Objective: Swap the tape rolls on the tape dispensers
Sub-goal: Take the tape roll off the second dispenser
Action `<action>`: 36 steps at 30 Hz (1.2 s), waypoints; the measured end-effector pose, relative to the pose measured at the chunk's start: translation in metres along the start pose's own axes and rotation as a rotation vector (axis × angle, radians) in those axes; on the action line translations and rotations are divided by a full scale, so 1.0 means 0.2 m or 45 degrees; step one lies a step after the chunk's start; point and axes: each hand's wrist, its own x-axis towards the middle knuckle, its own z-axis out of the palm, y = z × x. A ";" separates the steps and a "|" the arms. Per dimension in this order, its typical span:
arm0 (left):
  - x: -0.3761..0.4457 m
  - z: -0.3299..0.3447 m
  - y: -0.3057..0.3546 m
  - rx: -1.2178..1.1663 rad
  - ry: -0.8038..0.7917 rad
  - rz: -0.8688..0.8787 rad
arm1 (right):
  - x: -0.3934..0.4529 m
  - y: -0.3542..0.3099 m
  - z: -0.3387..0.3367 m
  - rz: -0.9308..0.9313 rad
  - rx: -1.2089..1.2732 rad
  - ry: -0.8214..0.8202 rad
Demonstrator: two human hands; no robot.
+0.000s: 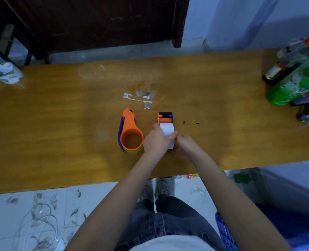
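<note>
A: Forearms fill the lower head view, both converging on the right dispenser (pixel 165 118) at table (pixel 59 124) centre. Hand states?

B: Left hand (pixel 156 140) is closed over the left side of the white roll (pixel 167 130), fingertips curled on its near face. Right hand (pixel 184 145) is cupped at the roll's near right edge; whether it pinches the roll or the dispenser body under it, cannot tell.

A: Where are the task's things?

B: White roll sits in the right dispenser, whose long axis runs away from the person, cutter end far. Left dispenser (pixel 130 132) lies on its side just beside the left hand, untouched, yellow roll (pixel 134 151) showing under its near rim.

A: Key relation?

B: Roll lies directly ahead, between both hands, left hand nearer. Judgement: removing the white roll is the step in hand; swap barely begun.
</note>
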 end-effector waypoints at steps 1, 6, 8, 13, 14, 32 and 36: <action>0.00 0.00 0.01 0.013 -0.005 -0.007 | 0.01 0.00 0.00 0.006 0.054 -0.029; 0.01 0.00 0.02 0.024 -0.023 0.003 | 0.02 0.02 0.00 -0.050 0.155 -0.071; 0.01 -0.02 0.01 -0.041 -0.023 0.016 | 0.03 0.03 0.00 -0.066 0.224 -0.067; -0.01 -0.13 -0.04 -0.360 0.009 0.015 | -0.02 0.02 -0.02 -0.091 0.310 -0.014; -0.01 -0.16 -0.05 -0.513 0.016 0.010 | -0.03 0.02 -0.03 -0.108 0.349 -0.010; -0.14 -0.36 -0.33 -0.730 -0.236 0.621 | -0.33 -0.09 -0.10 -0.660 0.354 -0.331; -0.14 -0.37 -0.32 -0.677 -0.126 0.735 | -0.33 -0.07 -0.10 -0.668 0.355 -0.328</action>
